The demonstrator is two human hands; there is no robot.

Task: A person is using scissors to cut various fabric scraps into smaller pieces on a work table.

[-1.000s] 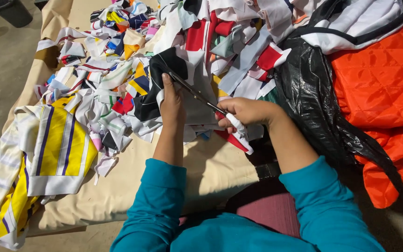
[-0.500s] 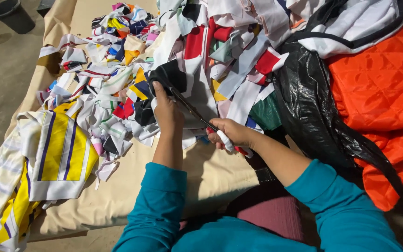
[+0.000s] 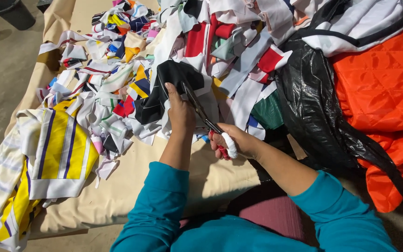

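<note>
Black cloth pinched in your left hand, scissors gripped in your right.

Your left hand (image 3: 181, 112) clamps its fingers on the black fabric piece (image 3: 166, 88) and lifts it off the heap, likely so the edge stays taut for the blades. Your right hand (image 3: 236, 142) is closed around the red and white wrapped handles of the scissors (image 3: 206, 119), whose blades angle up and left to meet the cloth just beside your left thumb; whether the blades are parted is hard to tell. The cloth sits near the middle, at the near edge of the pile of colourful fabric scraps (image 3: 131, 70) on the tan-covered table (image 3: 131, 186). A yellow striped garment (image 3: 57, 149) lies left; a black plastic bag (image 3: 313, 107) and an orange quilted cover (image 3: 383, 93) sit right.
</note>
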